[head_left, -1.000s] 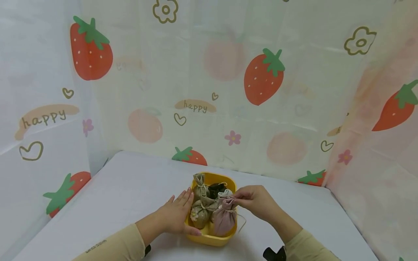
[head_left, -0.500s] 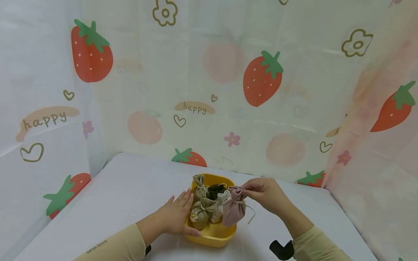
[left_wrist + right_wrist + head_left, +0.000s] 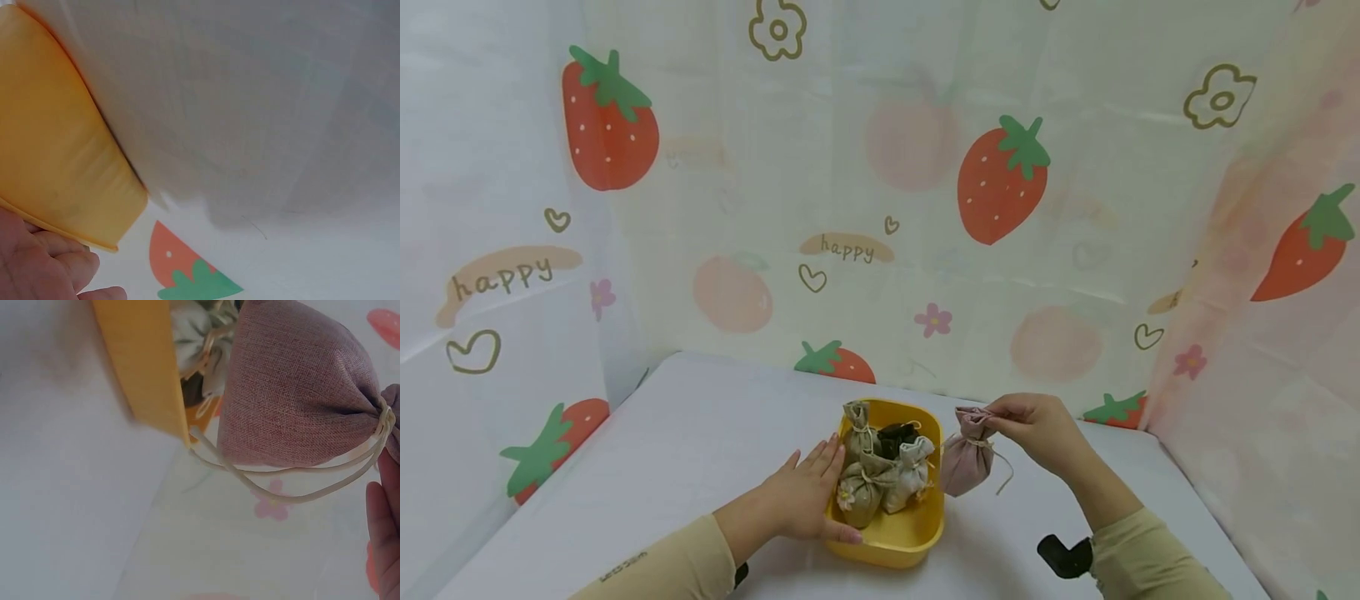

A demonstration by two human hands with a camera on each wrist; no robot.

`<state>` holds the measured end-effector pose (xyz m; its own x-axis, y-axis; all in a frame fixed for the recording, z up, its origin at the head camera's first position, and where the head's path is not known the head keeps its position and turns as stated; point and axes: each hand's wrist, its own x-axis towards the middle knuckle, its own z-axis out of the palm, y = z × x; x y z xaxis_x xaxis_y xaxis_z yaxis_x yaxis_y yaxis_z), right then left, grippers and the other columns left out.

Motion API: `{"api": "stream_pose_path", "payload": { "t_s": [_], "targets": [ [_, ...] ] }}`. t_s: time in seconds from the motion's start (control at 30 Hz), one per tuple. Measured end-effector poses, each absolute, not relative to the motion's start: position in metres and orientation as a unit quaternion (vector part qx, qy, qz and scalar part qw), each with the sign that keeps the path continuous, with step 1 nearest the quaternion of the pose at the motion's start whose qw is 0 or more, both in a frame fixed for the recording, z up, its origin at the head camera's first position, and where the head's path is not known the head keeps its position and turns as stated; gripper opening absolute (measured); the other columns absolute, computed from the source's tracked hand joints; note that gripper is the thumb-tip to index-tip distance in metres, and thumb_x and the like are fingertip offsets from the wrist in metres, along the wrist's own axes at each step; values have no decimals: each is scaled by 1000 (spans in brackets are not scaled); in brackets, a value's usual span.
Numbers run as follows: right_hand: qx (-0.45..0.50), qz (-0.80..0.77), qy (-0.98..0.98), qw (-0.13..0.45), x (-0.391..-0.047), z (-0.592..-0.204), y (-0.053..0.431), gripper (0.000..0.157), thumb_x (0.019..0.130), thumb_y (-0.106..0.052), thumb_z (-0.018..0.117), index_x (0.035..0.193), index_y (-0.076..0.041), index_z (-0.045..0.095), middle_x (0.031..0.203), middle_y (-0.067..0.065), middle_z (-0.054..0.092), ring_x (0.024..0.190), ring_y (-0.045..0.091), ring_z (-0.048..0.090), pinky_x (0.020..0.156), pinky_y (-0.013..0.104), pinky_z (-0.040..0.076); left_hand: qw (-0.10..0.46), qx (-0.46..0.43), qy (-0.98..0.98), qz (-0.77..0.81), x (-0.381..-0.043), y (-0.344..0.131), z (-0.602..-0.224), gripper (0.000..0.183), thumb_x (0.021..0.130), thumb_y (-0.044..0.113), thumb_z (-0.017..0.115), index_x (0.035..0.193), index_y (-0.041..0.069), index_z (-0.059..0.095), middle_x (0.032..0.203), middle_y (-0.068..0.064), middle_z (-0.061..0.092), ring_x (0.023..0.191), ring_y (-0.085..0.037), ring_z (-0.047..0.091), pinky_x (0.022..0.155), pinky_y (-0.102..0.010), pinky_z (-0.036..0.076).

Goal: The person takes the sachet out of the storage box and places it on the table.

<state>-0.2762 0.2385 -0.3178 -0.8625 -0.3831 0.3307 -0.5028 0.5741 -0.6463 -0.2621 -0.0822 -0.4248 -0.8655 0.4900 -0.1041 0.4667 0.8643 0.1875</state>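
Note:
My right hand (image 3: 1036,429) pinches the gathered neck of a pink drawstring pouch (image 3: 967,463), which hangs just right of the yellow basket (image 3: 891,557). In the right wrist view the pouch (image 3: 300,387) fills the upper right, its cream cord looping below. My left hand (image 3: 805,490) rests against the basket's left side, fingers straight along it and thumb over the near rim. Inside the basket sit an olive pouch (image 3: 860,440) at the back left, another with a flower (image 3: 867,493) in front, a white pouch (image 3: 912,477) and a black pouch (image 3: 895,438).
The basket stands on a white table (image 3: 715,417) close to its back. A curtain (image 3: 850,167) printed with strawberries encloses the table behind and at both sides. A black wrist strap part (image 3: 1064,557) shows at the right sleeve.
My right hand has lifted the pink pouch out of the basket and carried it right, past the rim. The white pouch has come into full view. My left hand has stayed put.

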Motion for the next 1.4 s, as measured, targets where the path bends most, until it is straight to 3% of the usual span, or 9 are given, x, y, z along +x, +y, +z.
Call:
{"api": "stream_pose_path", "payload": {
  "t_s": [0.5, 0.9, 1.4],
  "targets": [
    [204, 375, -898, 107, -303, -334, 270, 10, 83, -11, 66, 87, -3, 71, 79, 5, 70, 74, 10, 65, 69, 22, 50, 77, 245, 963, 80, -262, -81, -423, 121, 63, 85, 42, 146, 3, 13, 152, -16, 5, 139, -31, 8, 105, -57, 15],
    [157, 341, -917, 135, -317, -347, 283, 10, 84, -15, 67, 85, -6, 72, 80, 4, 70, 77, 14, 64, 68, 27, 49, 73, 246, 963, 78, -264, -82, -427, 122, 62, 86, 41, 146, 3, 13, 152, -15, 5, 139, -30, 8, 105, -57, 16],
    [90, 353, -924, 112, -327, -370, 282, 17, 84, -21, 67, 88, -5, 73, 86, 6, 70, 83, 15, 61, 70, 31, 48, 72, 251, 962, 82, -262, -82, -425, 120, 63, 85, 43, 146, 3, 13, 152, -16, 5, 139, -31, 9, 105, -57, 17]
  ]
}}
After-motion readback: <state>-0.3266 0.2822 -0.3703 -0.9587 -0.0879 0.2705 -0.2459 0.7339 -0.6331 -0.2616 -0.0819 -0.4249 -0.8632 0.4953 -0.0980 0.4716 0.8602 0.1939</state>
